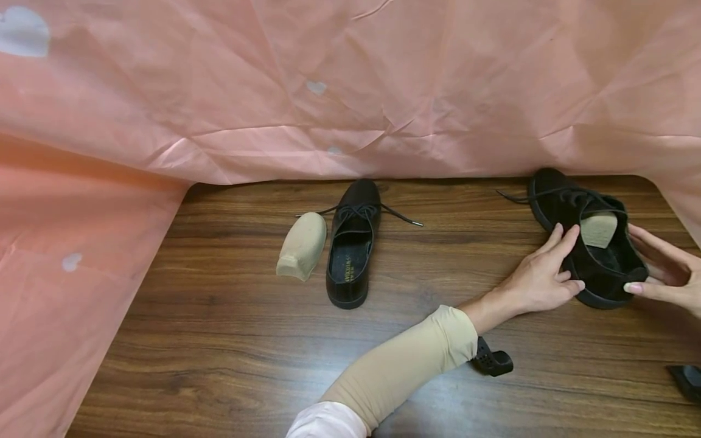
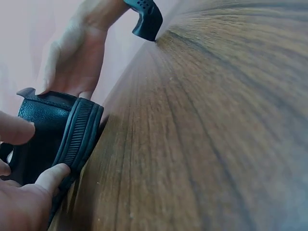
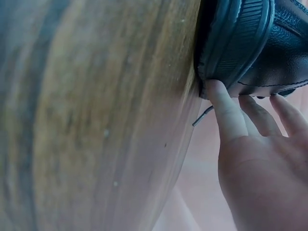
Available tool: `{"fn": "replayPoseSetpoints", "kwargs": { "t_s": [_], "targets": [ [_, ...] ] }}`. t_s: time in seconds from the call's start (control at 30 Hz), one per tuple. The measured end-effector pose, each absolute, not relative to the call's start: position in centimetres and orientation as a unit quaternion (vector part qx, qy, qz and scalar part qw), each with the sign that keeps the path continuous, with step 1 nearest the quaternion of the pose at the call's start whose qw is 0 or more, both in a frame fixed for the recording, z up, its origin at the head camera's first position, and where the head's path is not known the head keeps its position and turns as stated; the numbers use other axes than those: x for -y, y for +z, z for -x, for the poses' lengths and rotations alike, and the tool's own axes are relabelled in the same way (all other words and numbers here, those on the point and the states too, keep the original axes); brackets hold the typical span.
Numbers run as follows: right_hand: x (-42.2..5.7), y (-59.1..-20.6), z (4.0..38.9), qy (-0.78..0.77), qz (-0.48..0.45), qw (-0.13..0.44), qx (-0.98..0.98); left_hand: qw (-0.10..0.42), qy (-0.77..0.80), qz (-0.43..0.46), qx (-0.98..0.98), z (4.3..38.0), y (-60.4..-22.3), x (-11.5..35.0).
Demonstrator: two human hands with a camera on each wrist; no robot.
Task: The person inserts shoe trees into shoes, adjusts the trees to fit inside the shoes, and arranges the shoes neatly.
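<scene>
Beige sleeve foremost; left hand and right hand flanked a black shoe with extended fingers at the wooden surface's far right, apparently steadying it around a tan insert.

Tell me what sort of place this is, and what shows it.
Probably a makeshift indoor work or filming spot: a wood-grain surface, pink heart-print sheeting behind and beside it, and two black lace-up shoes on it. Whether home or studio, I cannot tell.
</scene>
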State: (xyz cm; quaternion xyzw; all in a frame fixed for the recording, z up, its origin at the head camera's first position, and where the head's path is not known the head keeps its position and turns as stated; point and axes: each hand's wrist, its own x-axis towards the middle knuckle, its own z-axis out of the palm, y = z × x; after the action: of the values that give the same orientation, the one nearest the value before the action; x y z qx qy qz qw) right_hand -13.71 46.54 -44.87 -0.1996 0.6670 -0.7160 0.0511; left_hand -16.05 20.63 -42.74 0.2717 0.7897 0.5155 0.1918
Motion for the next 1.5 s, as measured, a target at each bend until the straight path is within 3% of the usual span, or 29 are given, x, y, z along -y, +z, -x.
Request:
{"fn": "replayPoseSetpoints", "kwargs": {
  "t_s": [0.17,0.43,0.77,1.0,1.27,1.5],
  "targets": [
    [-46.5,-45.0,13.8,-0.719,0.197,0.052,-0.664,0.202,0.503,-0.255,-0.801,16.0,-42.4,-20.8],
    [-46.1,-45.1,13.7,-0.714,0.198,0.047,-0.67,0.156,0.393,-0.276,-0.863,16.3,-42.4,-20.3],
    [-45.7,-45.1,13.3,-0.624,0.156,0.02,-0.765,0.157,0.436,-0.255,-0.849,16.3,-42.3,-19.4],
    [-46.8,-45.7,13.1,-0.641,0.139,0.011,-0.755,0.176,0.458,-0.244,-0.836,16.1,-42.3,-18.5],
    [-45.6,-45.0,12.7,-0.481,0.086,-0.059,-0.87,0.161,0.389,-0.258,-0.87,16.3,-42.1,-17.2],
    [-45.5,-45.2,12.9,-0.465,0.049,-0.054,-0.882,0.153,0.35,-0.276,-0.882,16.4,-41.7,-16.5]
  ]
}}
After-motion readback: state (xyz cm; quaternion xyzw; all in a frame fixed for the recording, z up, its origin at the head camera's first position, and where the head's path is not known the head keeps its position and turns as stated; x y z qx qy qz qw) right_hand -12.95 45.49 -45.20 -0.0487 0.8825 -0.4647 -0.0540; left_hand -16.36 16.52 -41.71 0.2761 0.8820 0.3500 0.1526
